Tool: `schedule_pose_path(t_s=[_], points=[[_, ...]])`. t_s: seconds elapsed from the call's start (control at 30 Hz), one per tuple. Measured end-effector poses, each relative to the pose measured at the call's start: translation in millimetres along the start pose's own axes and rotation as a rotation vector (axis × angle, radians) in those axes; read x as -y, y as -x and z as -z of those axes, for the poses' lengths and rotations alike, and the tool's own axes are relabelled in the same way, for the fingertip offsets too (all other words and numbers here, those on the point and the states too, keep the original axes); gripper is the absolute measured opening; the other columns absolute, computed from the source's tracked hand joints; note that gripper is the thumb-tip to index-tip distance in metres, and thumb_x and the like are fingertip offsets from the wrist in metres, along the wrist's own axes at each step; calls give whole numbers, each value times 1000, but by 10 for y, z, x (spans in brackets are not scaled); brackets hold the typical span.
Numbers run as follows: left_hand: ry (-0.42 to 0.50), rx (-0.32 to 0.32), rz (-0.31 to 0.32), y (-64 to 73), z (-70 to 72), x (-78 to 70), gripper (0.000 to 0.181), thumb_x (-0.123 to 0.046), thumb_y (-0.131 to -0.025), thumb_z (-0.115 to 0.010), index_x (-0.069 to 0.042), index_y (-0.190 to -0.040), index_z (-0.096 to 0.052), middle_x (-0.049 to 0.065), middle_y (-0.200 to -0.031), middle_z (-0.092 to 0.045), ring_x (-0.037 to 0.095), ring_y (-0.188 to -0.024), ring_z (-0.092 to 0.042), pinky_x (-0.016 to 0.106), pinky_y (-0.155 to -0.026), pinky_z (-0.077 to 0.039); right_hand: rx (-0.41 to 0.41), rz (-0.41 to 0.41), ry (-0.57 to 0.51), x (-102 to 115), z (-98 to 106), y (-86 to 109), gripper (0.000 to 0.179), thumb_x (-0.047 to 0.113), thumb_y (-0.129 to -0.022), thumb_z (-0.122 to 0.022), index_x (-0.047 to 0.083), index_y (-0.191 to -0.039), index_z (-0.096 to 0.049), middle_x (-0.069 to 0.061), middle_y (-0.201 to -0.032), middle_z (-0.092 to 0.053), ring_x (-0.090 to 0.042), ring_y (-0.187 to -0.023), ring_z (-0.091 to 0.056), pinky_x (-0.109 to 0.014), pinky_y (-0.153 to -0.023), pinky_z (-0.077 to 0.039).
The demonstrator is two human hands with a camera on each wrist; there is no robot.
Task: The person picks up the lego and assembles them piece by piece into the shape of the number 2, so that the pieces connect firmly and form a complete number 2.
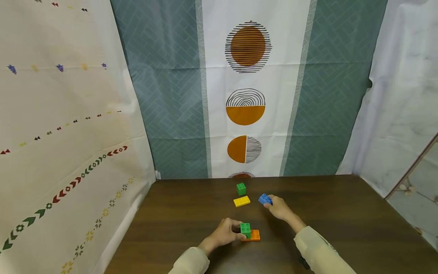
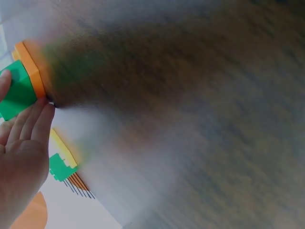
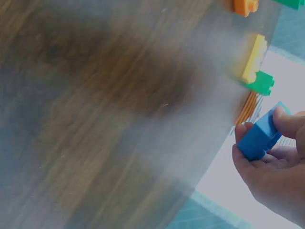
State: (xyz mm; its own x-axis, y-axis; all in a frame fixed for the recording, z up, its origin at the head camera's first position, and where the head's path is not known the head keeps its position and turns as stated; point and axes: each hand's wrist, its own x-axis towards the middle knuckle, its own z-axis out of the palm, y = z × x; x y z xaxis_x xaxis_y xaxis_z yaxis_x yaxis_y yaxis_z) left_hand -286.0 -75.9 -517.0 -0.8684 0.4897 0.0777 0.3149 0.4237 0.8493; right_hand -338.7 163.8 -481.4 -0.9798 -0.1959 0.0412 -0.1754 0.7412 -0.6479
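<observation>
A green toy brick (image 1: 245,230) sits on the left part of a flat orange brick (image 1: 255,235) near the table's front. My left hand (image 1: 224,232) grips the green brick from the left, thumb on the near side and fingers on the far side. In the left wrist view, the fingertips reach down to the edge of the orange brick (image 2: 31,69). My right hand (image 1: 280,208) pinches a blue brick (image 1: 265,199) between thumb and fingers, farther back and to the right. In the right wrist view the blue brick (image 3: 262,135) is tilted, its studs turned toward the palm.
A flat yellow brick (image 1: 242,201) lies behind the left hand's bricks, left of the blue one. Behind it stands a second green brick (image 1: 241,188). The dark wooden table (image 1: 178,213) ends at a patterned curtain (image 1: 178,114); white cloth hangs at both sides.
</observation>
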Motion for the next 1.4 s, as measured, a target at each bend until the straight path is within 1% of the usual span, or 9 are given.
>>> schedule_pose_path(t_s=[0.2,0.4,0.63,0.8,0.9,1.0,1.1,1.23,1.4], points=[[-4,-5,-1,4,-19,10,35,-12,-81,-79,2,-112,-71,14,-108,-74,9,-89,-70,19,-80,-54,40,64,3,158,-43,84,43,7,-96,-58,-16,-130,-49,-31,-121,-60,-29,-98,-58,-48,-89,-50],[-40,7,10,13,-3,11,39,-14,-83,-77,4,-117,-68,15,-110,-73,15,-95,-70,25,-86,-55,119,140,-20,330,-94,213,42,10,-96,-59,-11,-131,-51,-27,-128,-58,-32,-107,-59,-53,-97,-47],[-53,8,-38,4,18,18,35,-13,-85,-75,1,-116,-69,14,-109,-74,15,-95,-71,22,-83,-55,247,284,38,462,-130,383,47,12,-95,-61,-10,-134,-49,-25,-127,-58,-30,-102,-59,-54,-93,-49],[-69,19,-49,13,-1,27,33,-13,-86,-74,0,-116,-69,12,-110,-74,12,-96,-70,19,-83,-54,294,290,47,459,-156,482,49,13,-95,-61,-10,-136,-49,-31,-135,-53,-39,-115,-58,-58,-98,-45],[-89,20,-49,17,-8,28,31,-13,-86,-74,-1,-115,-70,12,-109,-74,12,-97,-70,20,-84,-54,297,304,47,447,-168,501,48,13,-95,-61,-10,-135,-49,-27,-129,-57,-29,-103,-59,-51,-92,-49],[-96,23,-46,2,-11,25,29,-12,-86,-74,-2,-113,-70,11,-107,-75,10,-95,-70,20,-83,-54,292,337,62,438,-171,504,47,12,-95,-61,-10,-134,-50,-20,-121,-61,-19,-92,-54,-41,-83,-50],[-89,28,-45,-11,-7,17,27,-11,-86,-73,-2,-111,-71,10,-105,-75,7,-91,-68,18,-80,-53,291,357,71,445,-178,507,46,13,-95,-61,-10,-133,-51,-16,-118,-62,-17,-89,-53,-37,-81,-50],[-73,33,-56,-16,-3,8,25,-10,-86,-73,-1,-109,-70,10,-101,-76,1,-85,-65,15,-76,-52,286,341,79,471,-193,521,45,13,-94,-61,-8,-133,-51,-17,-119,-61,-20,-92,-55,-42,-84,-52],[-48,47,-39,10,-8,7,25,-9,-86,-73,-1,-109,-71,10,-97,-76,-2,-77,-63,13,-70,-51,286,292,130,496,-223,556,45,14,-95,-61,-4,-135,-51,-26,-132,-56,-36,-111,-60,-56,-96,-48]])
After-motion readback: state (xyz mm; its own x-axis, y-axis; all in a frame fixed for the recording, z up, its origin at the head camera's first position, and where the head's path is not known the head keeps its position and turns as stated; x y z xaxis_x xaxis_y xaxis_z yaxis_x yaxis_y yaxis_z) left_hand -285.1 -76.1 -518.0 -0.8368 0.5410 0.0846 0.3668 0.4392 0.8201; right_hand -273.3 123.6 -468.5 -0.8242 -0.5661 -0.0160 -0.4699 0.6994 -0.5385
